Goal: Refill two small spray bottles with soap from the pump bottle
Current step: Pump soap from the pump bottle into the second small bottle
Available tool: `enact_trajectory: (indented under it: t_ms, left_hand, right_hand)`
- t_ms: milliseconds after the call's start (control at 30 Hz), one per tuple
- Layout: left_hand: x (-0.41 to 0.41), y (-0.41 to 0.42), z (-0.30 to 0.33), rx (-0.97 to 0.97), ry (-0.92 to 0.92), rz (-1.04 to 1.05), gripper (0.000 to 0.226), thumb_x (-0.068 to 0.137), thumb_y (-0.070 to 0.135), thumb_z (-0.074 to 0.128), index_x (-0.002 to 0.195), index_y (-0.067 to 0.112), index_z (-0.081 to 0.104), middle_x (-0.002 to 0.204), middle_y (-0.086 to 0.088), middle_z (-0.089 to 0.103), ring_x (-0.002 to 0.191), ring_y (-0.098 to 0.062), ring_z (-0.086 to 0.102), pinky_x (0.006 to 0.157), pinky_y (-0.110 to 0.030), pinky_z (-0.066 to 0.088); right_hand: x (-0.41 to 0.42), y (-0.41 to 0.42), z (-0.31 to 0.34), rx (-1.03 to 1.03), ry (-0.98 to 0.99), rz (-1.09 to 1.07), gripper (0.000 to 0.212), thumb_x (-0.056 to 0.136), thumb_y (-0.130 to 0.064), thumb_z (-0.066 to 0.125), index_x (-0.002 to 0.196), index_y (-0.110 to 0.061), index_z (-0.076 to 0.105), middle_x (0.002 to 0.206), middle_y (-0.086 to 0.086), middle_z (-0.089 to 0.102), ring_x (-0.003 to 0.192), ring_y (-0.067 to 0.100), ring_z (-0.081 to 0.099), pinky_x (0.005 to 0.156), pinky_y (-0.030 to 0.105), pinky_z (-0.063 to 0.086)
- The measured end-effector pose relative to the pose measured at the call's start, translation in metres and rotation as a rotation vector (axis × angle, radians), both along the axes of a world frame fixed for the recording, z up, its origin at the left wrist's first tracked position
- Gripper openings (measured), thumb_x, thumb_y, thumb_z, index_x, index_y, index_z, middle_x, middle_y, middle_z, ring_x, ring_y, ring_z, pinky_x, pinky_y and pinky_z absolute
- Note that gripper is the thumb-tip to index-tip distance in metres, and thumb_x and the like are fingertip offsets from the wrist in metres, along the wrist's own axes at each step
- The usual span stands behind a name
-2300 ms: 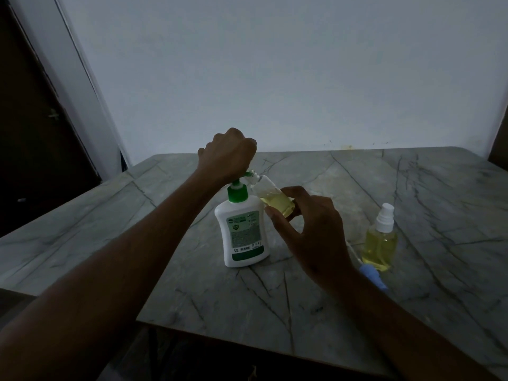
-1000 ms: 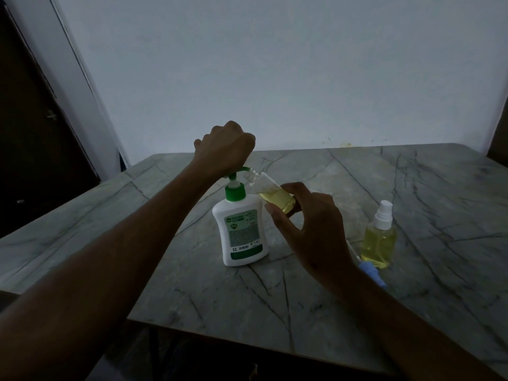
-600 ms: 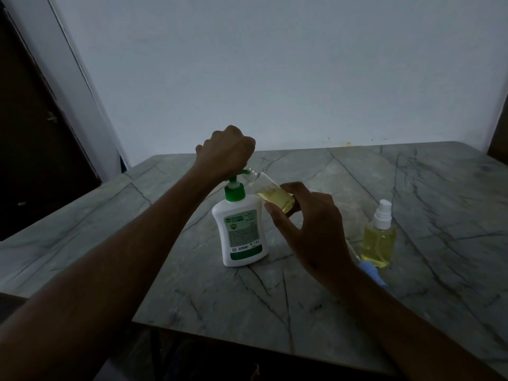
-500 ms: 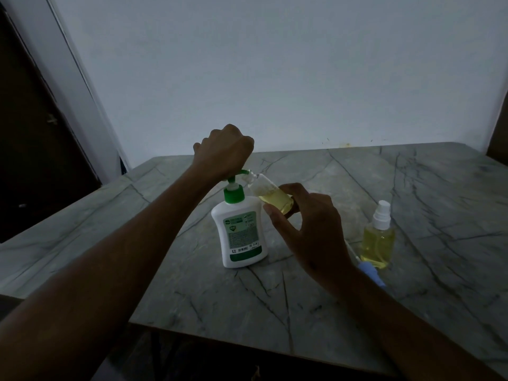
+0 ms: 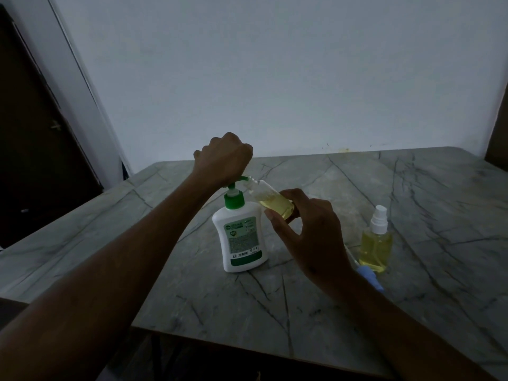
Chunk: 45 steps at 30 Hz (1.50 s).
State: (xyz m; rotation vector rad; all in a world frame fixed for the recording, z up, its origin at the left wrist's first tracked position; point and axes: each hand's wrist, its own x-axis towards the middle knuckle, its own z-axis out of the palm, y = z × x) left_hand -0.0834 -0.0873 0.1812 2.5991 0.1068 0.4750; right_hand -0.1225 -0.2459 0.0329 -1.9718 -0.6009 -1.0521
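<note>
1. The left hand (image 5: 224, 158) is curled into a fist on top of the green pump head of the white plastic pump bottle (image 5: 242, 237); it presses there, and how its fingers lie under the fist I cannot tell.
2. The right hand (image 5: 310, 232) pinches a small clear spray bottle without cap (image 5: 275, 200) between thumb and fingertips. The bottle is tilted, its open neck just at the nozzle, and partly filled with yellow soap.
3. To do this step well, I think the neck must stay right under the nozzle, with slow, full presses so nothing spills.
4. The pump bottle stands upright near the middle of the grey marble desk (image 5: 412, 188).
5. A second small spray bottle with white sprayer (image 5: 375, 240), full of yellow liquid, stands toward the right edge; a blue object (image 5: 369, 276) lies just beside it.
</note>
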Motion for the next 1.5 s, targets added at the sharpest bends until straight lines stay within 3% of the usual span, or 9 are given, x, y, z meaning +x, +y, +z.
enact_trajectory:
  t_ms: [633,833,1000,1233,1367,1500]
  left_hand:
    - [0.006,0.003,-0.001,0.039,0.023,-0.008,0.052,0.072,0.037,0.04,0.1,0.01,0.073,0.095,-0.005,0.076,0.091,-0.028,0.072,0.096,-0.056,0.056]
    - [0.008,0.005,-0.012,0.027,0.038,-0.025,0.024,0.092,0.025,0.052,0.097,0.012,0.072,0.098,-0.006,0.074,0.093,-0.029,0.07,0.094,-0.058,0.057]
    - [0.005,0.004,-0.004,-0.001,0.02,-0.009,0.051,0.071,0.038,0.042,0.101,0.01,0.073,0.097,-0.006,0.076,0.094,-0.029,0.072,0.099,-0.056,0.054]
    - [0.007,0.005,-0.003,0.015,0.026,-0.019,0.052,0.072,0.037,0.041,0.099,0.01,0.074,0.094,-0.004,0.077,0.093,-0.028,0.072,0.098,-0.056,0.054]
    - [0.007,0.006,-0.008,0.033,0.053,-0.033,0.033,0.086,0.031,0.048,0.097,0.011,0.072,0.097,-0.005,0.074,0.093,-0.028,0.071,0.096,-0.057,0.056]
    - [0.007,0.007,-0.006,0.046,0.029,-0.026,0.05,0.074,0.038,0.04,0.099,0.01,0.073,0.094,-0.004,0.075,0.089,-0.027,0.072,0.094,-0.056,0.056]
  right_hand:
    - [-0.002,0.002,0.003,0.013,-0.018,0.016,0.039,0.097,-0.052,0.056,0.117,-0.019,0.065,0.091,-0.007,0.071,0.079,0.0,0.057,0.091,0.033,0.047]
    - [-0.003,0.003,0.001,0.021,-0.021,0.019,0.039,0.096,-0.052,0.056,0.116,-0.02,0.065,0.09,-0.008,0.07,0.077,-0.002,0.054,0.086,0.028,0.044]
    - [-0.003,0.003,0.003,0.013,-0.009,0.019,0.039,0.096,-0.053,0.056,0.117,-0.021,0.065,0.09,-0.008,0.069,0.078,0.001,0.056,0.086,0.029,0.045]
    - [-0.004,0.004,0.003,0.013,-0.006,0.016,0.041,0.095,-0.054,0.056,0.118,-0.021,0.065,0.092,-0.008,0.07,0.08,0.003,0.058,0.084,0.026,0.043]
    - [-0.004,0.003,0.002,0.02,-0.009,0.016,0.041,0.096,-0.054,0.055,0.117,-0.021,0.066,0.089,-0.016,0.062,0.078,-0.001,0.054,0.083,0.026,0.041]
    - [-0.003,0.002,0.001,0.009,0.006,0.017,0.044,0.096,-0.057,0.053,0.118,-0.021,0.065,0.091,-0.008,0.07,0.08,0.006,0.061,0.084,0.029,0.045]
